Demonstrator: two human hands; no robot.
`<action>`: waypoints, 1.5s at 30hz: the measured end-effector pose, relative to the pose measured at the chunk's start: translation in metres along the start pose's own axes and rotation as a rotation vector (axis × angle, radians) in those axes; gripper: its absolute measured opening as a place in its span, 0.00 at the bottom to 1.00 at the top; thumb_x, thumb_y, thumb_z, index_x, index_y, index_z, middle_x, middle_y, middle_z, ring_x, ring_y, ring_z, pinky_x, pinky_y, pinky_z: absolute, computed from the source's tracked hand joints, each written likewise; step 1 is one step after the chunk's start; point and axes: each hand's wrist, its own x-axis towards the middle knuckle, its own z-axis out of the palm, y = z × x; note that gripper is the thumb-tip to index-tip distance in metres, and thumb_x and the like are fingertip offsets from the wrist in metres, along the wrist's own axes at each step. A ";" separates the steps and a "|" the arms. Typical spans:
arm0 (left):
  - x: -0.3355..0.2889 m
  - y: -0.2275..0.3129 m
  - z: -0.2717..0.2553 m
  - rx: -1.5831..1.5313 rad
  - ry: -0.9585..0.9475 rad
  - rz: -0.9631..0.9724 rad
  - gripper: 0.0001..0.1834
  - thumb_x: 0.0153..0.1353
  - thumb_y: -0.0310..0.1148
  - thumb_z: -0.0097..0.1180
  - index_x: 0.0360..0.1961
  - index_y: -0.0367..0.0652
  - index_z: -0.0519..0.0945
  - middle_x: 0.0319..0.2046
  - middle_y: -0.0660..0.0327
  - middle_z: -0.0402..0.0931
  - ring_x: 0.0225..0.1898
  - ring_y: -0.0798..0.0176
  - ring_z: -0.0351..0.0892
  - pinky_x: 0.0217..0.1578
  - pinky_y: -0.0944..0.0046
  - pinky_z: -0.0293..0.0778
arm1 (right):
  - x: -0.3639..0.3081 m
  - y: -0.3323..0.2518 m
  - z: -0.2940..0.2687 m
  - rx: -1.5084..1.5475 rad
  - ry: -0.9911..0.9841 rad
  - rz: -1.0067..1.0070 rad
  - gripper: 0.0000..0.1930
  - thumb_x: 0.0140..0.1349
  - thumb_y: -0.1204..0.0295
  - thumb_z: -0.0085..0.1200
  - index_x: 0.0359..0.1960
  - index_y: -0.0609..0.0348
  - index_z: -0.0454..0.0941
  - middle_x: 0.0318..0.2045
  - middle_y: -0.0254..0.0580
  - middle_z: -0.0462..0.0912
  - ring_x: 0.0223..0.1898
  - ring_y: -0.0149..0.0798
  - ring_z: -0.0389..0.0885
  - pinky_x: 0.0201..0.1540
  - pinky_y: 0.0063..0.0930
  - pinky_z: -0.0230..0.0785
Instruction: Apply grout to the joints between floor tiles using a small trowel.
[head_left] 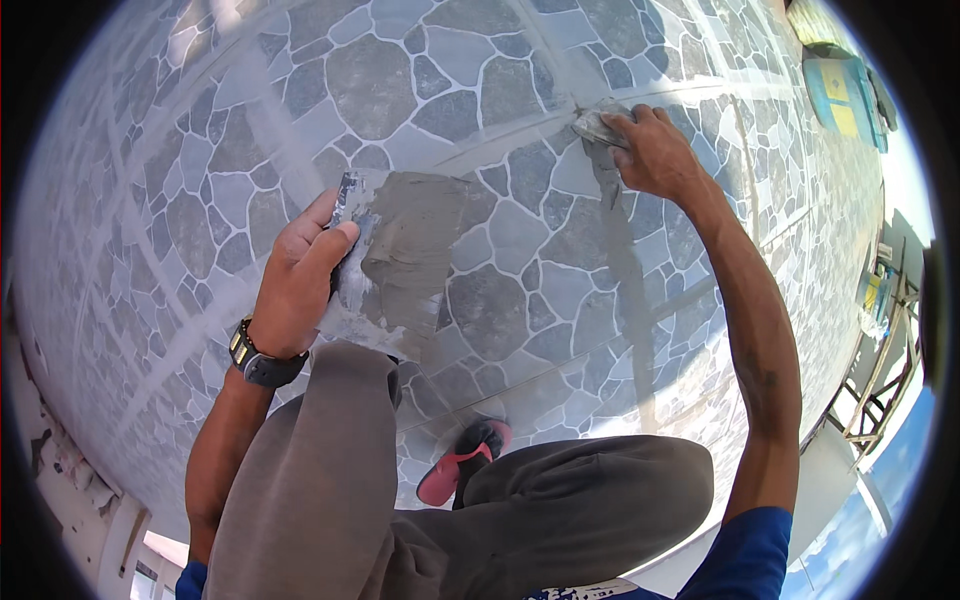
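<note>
Grey trousers [590, 485] bend nearest, just below the board [352, 292]. The left hand [298, 258] is clamped on the board's left edge, thumb on top; grey paste [412, 235] covers much of it. Tiled floor [370, 85] stretches left of and beyond the board. Right of it, past several tiles, the right hand [658, 155] curls around a small, partly hidden tool [596, 126] at a paste-smeared joint [628, 275].

Upper right rim: a teal-and-yellow object [845, 100] lies there, kind unclear; a pale yellowish ridged item [823, 26] sits just above it. Farther down right: wooden-looking framework [884, 368], slats crossing. Lower right: blue sky [902, 455]. Lower left: pale rubble [90, 485], pieces indistinct.
</note>
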 end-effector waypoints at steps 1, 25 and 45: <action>0.002 -0.002 0.002 -0.002 -0.009 -0.003 0.24 0.63 0.30 0.42 0.60 0.31 0.66 0.46 0.61 0.76 0.42 0.74 0.74 0.44 0.73 0.68 | 0.016 0.001 0.003 -0.047 0.005 0.031 0.23 0.55 0.71 0.56 0.55 0.57 0.74 0.44 0.58 0.75 0.49 0.58 0.73 0.54 0.45 0.68; 0.043 0.010 0.075 0.015 -0.225 -0.014 0.23 0.63 0.30 0.41 0.59 0.31 0.68 0.46 0.61 0.75 0.42 0.72 0.73 0.45 0.71 0.69 | -0.269 0.005 0.099 0.020 -0.693 0.252 0.19 0.53 0.70 0.54 0.48 0.61 0.77 0.38 0.60 0.76 0.45 0.57 0.74 0.46 0.42 0.71; 0.080 -0.040 0.138 0.099 -0.337 -0.149 0.57 0.19 0.19 0.73 0.61 0.39 0.62 0.66 0.40 0.55 0.63 0.41 0.62 0.61 0.58 0.62 | -0.241 -0.048 0.039 1.962 0.361 0.322 0.34 0.63 0.55 0.48 0.62 0.72 0.61 0.54 0.57 0.72 0.50 0.45 0.75 0.52 0.38 0.67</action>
